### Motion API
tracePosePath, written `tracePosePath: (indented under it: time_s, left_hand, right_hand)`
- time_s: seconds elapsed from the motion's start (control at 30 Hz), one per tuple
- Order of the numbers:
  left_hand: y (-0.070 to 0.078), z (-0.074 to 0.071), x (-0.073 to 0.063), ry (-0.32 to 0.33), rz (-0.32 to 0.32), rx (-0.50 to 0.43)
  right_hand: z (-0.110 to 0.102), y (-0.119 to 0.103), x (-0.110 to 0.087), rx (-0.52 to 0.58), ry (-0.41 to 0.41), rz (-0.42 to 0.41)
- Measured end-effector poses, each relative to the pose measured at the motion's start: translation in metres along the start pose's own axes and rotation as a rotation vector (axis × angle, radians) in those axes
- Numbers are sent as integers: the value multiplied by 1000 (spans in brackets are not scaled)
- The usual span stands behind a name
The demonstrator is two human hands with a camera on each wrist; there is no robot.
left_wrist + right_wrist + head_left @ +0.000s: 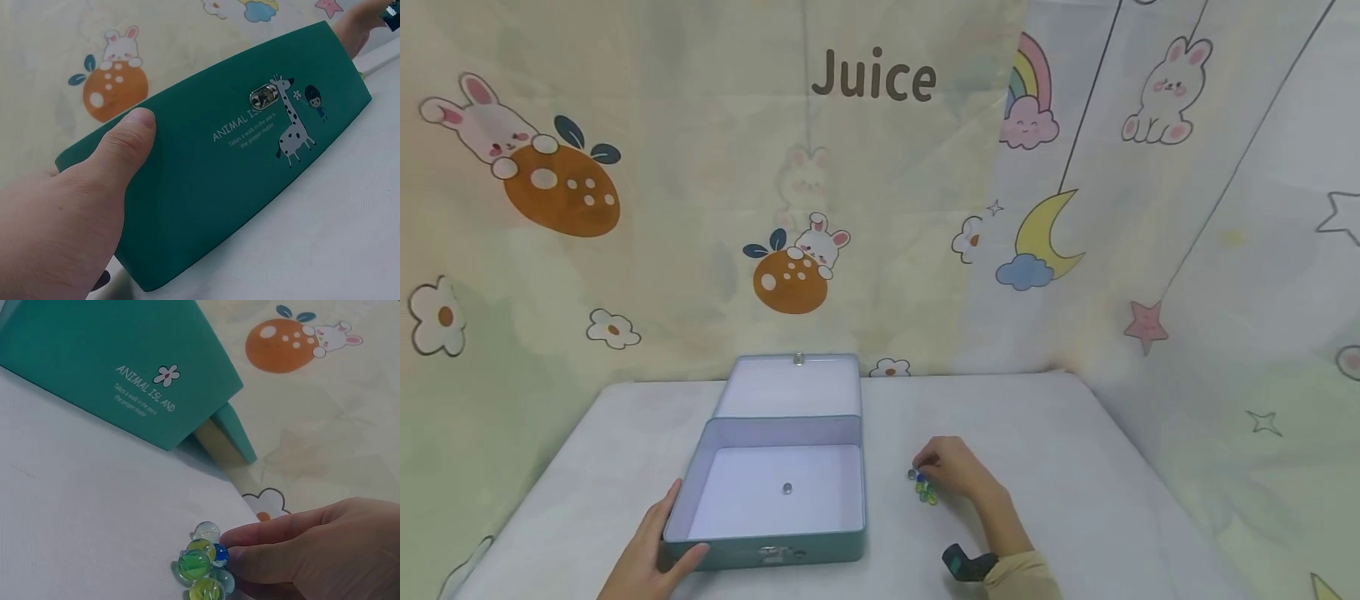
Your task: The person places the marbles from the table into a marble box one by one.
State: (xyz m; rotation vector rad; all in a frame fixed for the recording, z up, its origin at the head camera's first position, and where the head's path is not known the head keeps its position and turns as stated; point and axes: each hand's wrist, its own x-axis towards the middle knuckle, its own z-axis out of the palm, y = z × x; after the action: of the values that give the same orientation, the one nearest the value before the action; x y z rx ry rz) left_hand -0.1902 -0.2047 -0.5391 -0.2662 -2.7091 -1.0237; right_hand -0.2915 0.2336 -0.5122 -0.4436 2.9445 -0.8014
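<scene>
A green tin box (765,550) stands with its lid (797,387) folded back and one clear marble (787,489) on its white floor. My left hand (649,546) grips the box's front left corner, thumb (128,140) across the green front wall and fingers along the side. To the right of the box, my right hand (953,467) reaches down to a small cluster of glass marbles. Its thumb and index finger pinch at a blue marble (220,555), partly hidden by the fingertips. Touching or close around it are a green marble (194,565), yellow-green ones (207,590) and clear ones (207,532).
Everything stands on a white-covered table (1075,467). A printed cloth backdrop (887,208) rises behind and at both sides. A black wrist device (967,564) sits at the right wrist, by a beige sleeve (1022,577).
</scene>
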Motion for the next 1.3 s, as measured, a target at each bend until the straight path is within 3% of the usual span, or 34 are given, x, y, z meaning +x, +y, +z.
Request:
tracePosePath:
  time_s: [0.27, 0.43, 0.63, 0.87, 1.1, 1.3]
  left_hand:
    - [-1, 13, 2, 25, 18, -88]
    - [0, 13, 4, 7, -9, -102]
    - [-4, 10, 4, -13, -24, -81]
    - [-6, 10, 4, -34, -25, -77]
    - [-8, 6, 2, -3, -23, -75]
    - [-2, 6, 1, 8, -1, -59]
  right_hand:
    - [-10, 9, 8, 19, -28, 17]
    - [-10, 11, 17, 32, -49, 27]
    - [-9, 7, 31, 64, -86, 143]
    - [-10, 2, 34, 76, -106, 254]
    - [-9, 5, 31, 162, -100, 167]
    - [-18, 12, 20, 356, -102, 62]
